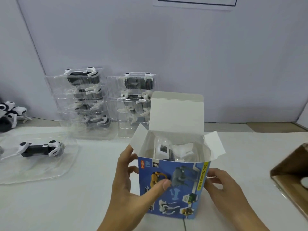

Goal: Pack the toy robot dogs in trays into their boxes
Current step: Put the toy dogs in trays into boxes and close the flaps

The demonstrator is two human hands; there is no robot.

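While both hands' fingers (129,170) clasp the open box's (173,185) side edges, bare table (83,205) flanks it.

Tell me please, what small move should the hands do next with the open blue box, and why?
Probably fold the two white side flaps inward, then close the tall white lid flap. The white toy dog in its clear tray already sits inside the blue printed cardboard box, and the left hand and right hand hold its sides.

Tray stacks (106,104) stand behind the box (173,185); brown carton (290,177) right.
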